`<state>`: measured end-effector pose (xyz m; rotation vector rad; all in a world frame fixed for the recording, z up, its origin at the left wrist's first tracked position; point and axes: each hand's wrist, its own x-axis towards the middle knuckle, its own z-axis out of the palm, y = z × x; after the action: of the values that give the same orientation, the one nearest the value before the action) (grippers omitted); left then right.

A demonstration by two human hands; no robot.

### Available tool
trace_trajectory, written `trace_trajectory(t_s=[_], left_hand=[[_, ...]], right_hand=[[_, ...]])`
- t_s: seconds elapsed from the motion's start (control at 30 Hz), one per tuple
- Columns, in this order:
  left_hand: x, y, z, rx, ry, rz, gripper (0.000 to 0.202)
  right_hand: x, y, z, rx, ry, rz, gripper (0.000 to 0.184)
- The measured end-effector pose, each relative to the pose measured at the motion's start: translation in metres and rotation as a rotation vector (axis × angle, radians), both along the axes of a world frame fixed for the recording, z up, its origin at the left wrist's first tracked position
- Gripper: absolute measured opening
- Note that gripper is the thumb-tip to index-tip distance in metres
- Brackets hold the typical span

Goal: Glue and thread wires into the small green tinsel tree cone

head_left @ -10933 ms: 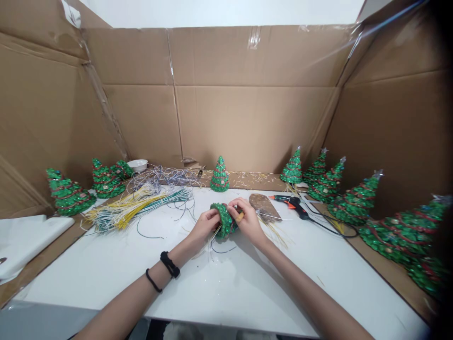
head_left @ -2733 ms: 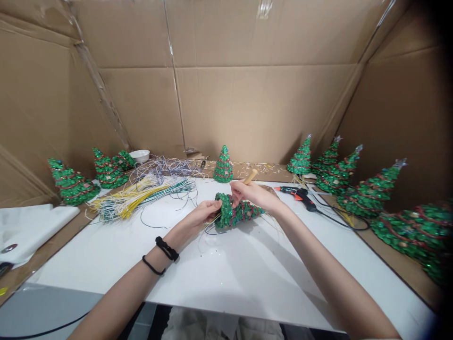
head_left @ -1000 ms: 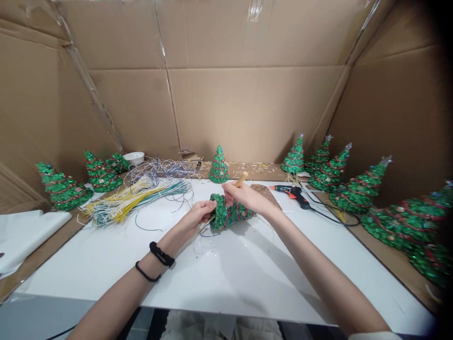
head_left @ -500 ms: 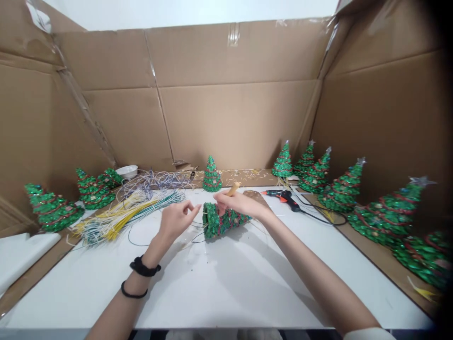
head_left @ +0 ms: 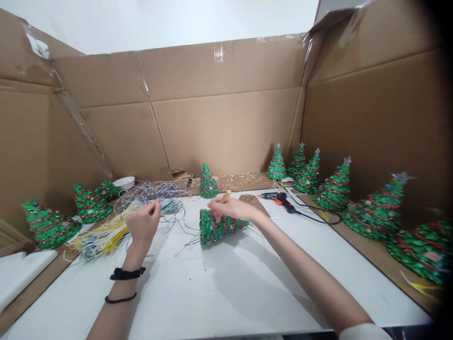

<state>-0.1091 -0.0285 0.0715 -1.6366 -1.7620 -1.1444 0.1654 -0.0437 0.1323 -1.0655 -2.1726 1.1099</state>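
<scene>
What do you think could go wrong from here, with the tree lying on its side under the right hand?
The tree might roll, since it lies on its side with only the right hand at it. The wooden-handled tool in that hand could slip; its tip cannot be made out. The glue gun lies nearby on the table, and its looped cable could get caught and drag it.

Eleven trees [head_left: 213, 233], one glue gun [head_left: 282, 199], one bowl [head_left: 123, 183]
</scene>
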Motion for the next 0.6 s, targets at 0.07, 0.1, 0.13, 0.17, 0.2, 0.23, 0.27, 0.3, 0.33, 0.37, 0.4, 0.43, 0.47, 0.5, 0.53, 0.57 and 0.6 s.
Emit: trace_trajectory(t_s=[0.07, 0.1, 0.13, 0.17, 0.2, 0.23, 0.27, 0.3, 0.33, 0.37, 0.4, 0.43, 0.47, 0.5, 0.53, 0.57, 0.6], left_hand=[[-0.007, 0.001, 0.000, 0.005, -0.045, 0.040, 0.044], [-0.010, 0.002, 0.000, 0.005, -0.065, 0.050, 0.044], [-0.012, 0.003, 0.000, 0.004, -0.082, 0.050, 0.045], [-0.014, 0.003, 0.000, -0.001, -0.093, 0.042, 0.045], [-0.016, 0.004, 0.000, 0.000, -0.101, 0.040, 0.045], [-0.017, 0.005, 0.000, 0.009, -0.103, 0.043, 0.044], [-0.018, 0.006, 0.000, 0.025, -0.093, 0.046, 0.042], [-0.019, 0.007, -0.001, 0.047, -0.074, 0.044, 0.040], [-0.019, 0.008, -0.001, 0.070, -0.050, 0.032, 0.038], [-0.019, 0.008, -0.001, 0.091, -0.027, 0.009, 0.036], [-0.018, 0.009, -0.001, 0.105, -0.011, -0.027, 0.035], [-0.015, 0.009, -0.001, 0.109, -0.006, -0.078, 0.035], [-0.011, 0.009, -0.002, 0.106, -0.019, -0.138, 0.035], [-0.005, 0.008, -0.003, 0.091, -0.042, -0.212, 0.035], [0.002, 0.006, -0.004, 0.058, -0.073, -0.307, 0.036], [0.011, 0.004, -0.005, 0.006, -0.110, -0.414, 0.036], [0.020, 0.002, -0.006, -0.076, -0.145, -0.528, 0.037]], right_hand=[[0.000, 0.001, -0.001, 0.010, 0.014, 0.013, 0.033], [0.000, 0.001, -0.001, 0.013, 0.020, 0.017, 0.033], [0.001, 0.001, -0.002, 0.014, 0.023, 0.018, 0.033], [0.001, 0.002, -0.002, 0.012, 0.023, 0.018, 0.033], [0.001, 0.002, -0.002, 0.011, 0.022, 0.018, 0.033], [0.001, 0.002, -0.002, 0.009, 0.020, 0.021, 0.033], [0.001, 0.003, -0.002, 0.009, 0.017, 0.027, 0.033], [0.001, 0.003, -0.002, 0.007, 0.012, 0.034, 0.033], [0.001, 0.003, -0.002, 0.005, 0.005, 0.037, 0.033], [0.001, 0.003, -0.001, 0.002, -0.001, 0.038, 0.034], [0.001, 0.003, -0.001, 0.000, -0.008, 0.037, 0.034], [0.000, 0.002, 0.000, -0.003, -0.015, 0.034, 0.034], [0.000, 0.002, 0.001, -0.005, -0.022, 0.032, 0.035], [0.000, 0.001, 0.002, -0.006, -0.030, 0.029, 0.036], [-0.001, 0.000, 0.003, -0.006, -0.038, 0.026, 0.036], [0.000, -0.001, 0.003, -0.006, -0.045, 0.023, 0.036], [0.000, -0.001, 0.004, -0.003, -0.050, 0.022, 0.035]])
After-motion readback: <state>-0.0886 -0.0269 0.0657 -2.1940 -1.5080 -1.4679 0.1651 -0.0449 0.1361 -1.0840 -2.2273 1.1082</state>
